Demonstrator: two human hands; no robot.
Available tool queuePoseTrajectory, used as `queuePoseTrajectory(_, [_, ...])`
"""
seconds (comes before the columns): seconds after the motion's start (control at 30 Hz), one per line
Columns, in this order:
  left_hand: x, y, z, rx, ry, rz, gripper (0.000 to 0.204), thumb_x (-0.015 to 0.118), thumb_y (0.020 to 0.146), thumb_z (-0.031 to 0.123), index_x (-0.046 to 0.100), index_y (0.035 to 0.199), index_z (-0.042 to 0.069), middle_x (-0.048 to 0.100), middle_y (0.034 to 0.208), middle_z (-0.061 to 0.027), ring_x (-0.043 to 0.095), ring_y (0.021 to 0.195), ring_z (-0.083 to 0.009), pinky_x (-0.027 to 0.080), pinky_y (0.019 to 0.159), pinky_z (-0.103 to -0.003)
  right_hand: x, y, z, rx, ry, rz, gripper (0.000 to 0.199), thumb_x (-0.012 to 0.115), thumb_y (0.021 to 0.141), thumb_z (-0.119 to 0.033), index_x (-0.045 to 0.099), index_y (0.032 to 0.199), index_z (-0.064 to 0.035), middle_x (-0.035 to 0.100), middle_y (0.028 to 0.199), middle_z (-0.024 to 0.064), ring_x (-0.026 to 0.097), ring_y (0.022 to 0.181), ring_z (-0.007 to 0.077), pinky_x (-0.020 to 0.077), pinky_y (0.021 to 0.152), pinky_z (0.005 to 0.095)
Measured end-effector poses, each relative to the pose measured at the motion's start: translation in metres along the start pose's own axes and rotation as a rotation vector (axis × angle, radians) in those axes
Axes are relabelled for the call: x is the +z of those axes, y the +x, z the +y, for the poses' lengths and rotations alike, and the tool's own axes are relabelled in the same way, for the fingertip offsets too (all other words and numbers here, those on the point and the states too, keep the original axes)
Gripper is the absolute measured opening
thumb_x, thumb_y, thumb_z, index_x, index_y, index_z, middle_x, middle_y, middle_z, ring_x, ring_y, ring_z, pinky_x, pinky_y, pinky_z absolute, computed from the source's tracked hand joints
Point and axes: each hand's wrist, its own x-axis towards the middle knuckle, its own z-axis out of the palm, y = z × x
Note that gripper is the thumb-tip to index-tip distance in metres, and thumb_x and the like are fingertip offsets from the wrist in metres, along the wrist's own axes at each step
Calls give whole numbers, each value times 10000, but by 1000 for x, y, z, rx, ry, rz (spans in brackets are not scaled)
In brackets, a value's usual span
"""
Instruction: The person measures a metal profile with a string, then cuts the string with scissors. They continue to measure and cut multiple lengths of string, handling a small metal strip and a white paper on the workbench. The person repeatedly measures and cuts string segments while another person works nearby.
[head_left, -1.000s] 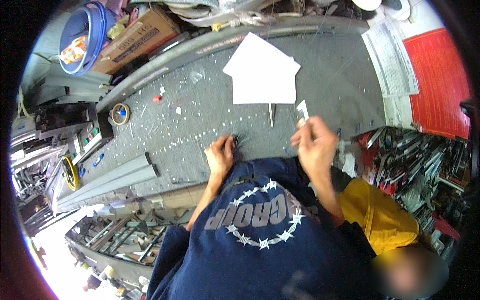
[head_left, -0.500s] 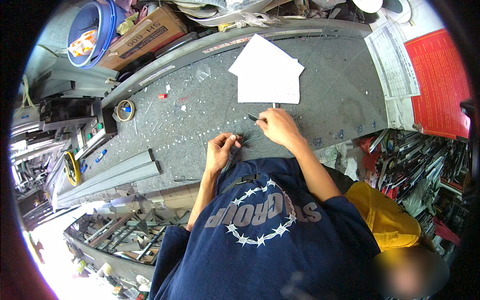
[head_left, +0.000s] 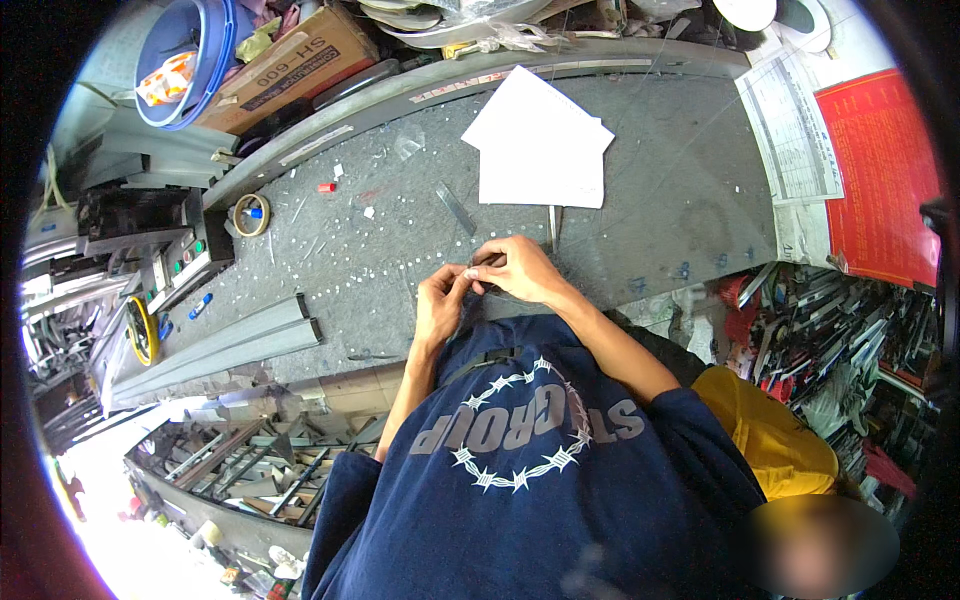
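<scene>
My left hand (head_left: 440,303) and my right hand (head_left: 518,270) meet close to my body at the bench's near edge. Thumb and fingers of both are pinched together, fingertips touching. Whatever sits between them is too small and too covered to make out. Just beyond the hands, a flat dark-grey strip (head_left: 455,208), like a blade, lies on the grey bench top (head_left: 380,240). Farther off is a stack of white paper sheets (head_left: 542,150), with a narrow metal piece (head_left: 555,228) sticking out from under its near edge.
Grey metal profiles (head_left: 220,350) lie at the bench's left, near a tape roll (head_left: 251,216), a blue marker (head_left: 201,306) and a red cap (head_left: 326,188). A raised ledge (head_left: 400,105) runs along the back. On the right, a person in yellow (head_left: 765,430) is beside me.
My right hand has put the dark strip down on the bench and moved left and nearer, joining my left hand. The left hand has stayed almost in place, still pinched.
</scene>
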Motion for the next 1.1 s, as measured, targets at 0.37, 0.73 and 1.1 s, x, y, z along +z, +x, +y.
queuePoseTrajectory(0.37, [3, 0, -2, -12, 27, 43, 214, 637, 1042, 182, 726, 958, 7, 706, 814, 4, 576, 756, -63, 451, 710, -229, 10, 4, 12, 71, 251, 21, 175, 770, 917, -135, 755, 972, 30, 750, 843, 75, 678, 771, 112, 531, 678, 271])
queuePoseTrajectory(0.73, [2, 0, -3, 23, -62, 44, 192, 614, 1043, 144, 719, 975, -2, 730, 853, -39, 628, 827, -102, 489, 817, -260, 17, 6, 16, 47, 455, 47, 105, 688, 952, -82, 680, 943, 22, 720, 823, 55, 694, 744, 132, 540, 651, 292])
queuePoseTrajectory(1.1, [-9, 5, 18, 145, -465, 205, 186, 611, 1052, 161, 683, 1050, -10, 754, 937, -101, 714, 990, -234, 497, 1012, -381, -4, -9, -9, -295, -61, 342, 124, 653, 943, -22, 664, 1065, 3, 706, 1034, 94, 694, 923, 190, 545, 748, 314])
